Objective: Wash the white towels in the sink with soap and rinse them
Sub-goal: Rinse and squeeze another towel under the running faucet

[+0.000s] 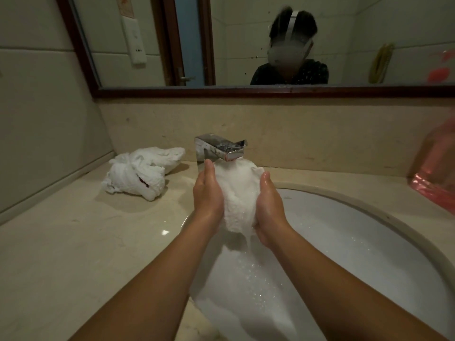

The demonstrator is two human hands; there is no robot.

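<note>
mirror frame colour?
Dark reddish-brown wood on the wall mirror's frame, clearest in the head view.

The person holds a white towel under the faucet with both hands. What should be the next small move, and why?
Probably squeeze the towel between the left hand and the right hand. It sits bunched under the faucet spout, water already drips from its lower end into the sink, and pressing would push more out.
</note>
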